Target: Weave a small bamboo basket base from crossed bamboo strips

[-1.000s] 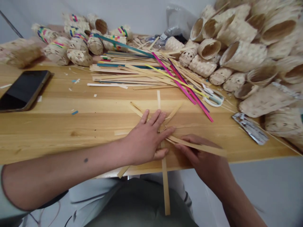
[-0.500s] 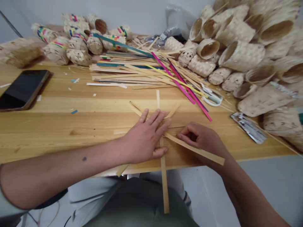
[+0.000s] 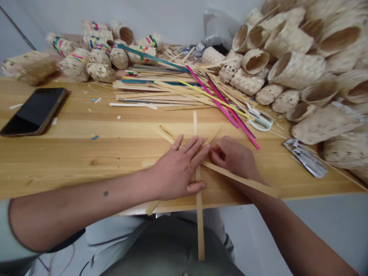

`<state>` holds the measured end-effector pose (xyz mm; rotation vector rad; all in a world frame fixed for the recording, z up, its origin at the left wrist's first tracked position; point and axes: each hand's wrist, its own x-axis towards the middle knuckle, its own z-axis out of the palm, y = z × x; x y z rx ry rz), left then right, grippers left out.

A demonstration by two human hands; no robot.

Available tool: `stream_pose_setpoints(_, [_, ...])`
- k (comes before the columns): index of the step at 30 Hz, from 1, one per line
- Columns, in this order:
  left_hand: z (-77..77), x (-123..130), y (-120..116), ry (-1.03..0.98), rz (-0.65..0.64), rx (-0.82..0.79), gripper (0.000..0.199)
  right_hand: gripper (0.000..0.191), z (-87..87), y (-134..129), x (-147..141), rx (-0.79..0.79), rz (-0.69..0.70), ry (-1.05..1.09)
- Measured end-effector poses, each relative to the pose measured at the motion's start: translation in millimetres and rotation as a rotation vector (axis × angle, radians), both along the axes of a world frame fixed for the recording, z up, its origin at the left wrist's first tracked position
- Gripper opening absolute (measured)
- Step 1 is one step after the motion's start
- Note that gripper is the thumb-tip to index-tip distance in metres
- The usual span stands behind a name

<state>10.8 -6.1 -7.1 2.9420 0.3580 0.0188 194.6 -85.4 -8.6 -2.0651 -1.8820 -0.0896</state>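
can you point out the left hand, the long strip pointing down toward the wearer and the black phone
Left hand (image 3: 180,170): head view, on the back of the hand.
Long strip (image 3: 200,226): head view, on its lower part.
Black phone (image 3: 32,111): head view, on its screen.

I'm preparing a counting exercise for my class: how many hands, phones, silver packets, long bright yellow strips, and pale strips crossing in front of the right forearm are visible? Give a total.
Hands: 2 (left hand, right hand)
Phone: 1
Silver packet: 1
Yellow strip: 1
Pale strip crossing the forearm: 1
Total: 6
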Motion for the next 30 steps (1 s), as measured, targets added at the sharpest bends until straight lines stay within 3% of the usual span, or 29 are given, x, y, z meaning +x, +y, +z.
stream_pose_setpoints(10, [5.4,0,9,0.017,-0.044,0.012,0.088,0.020,10.2,1,8,-0.108,0.058,0.237])
stream_pose_setpoints(13, [14.4,-3,5,-0.056,-0.044,0.040,0.076,0.017,10.7,-2,8,-0.108,0.059,0.298])
stream_pose_setpoints(18, [21.9,-14,-9,-0.171,-0.090,-0.030,0.037,0.017,10.0,-5,8,-0.089,0.046,0.331])
stream_pose_setpoints(30, [12.2,-15,-13,-0.173,-0.135,0.074,0.029,0.016,11.2,-3,8,-0.091,0.044,0.260])
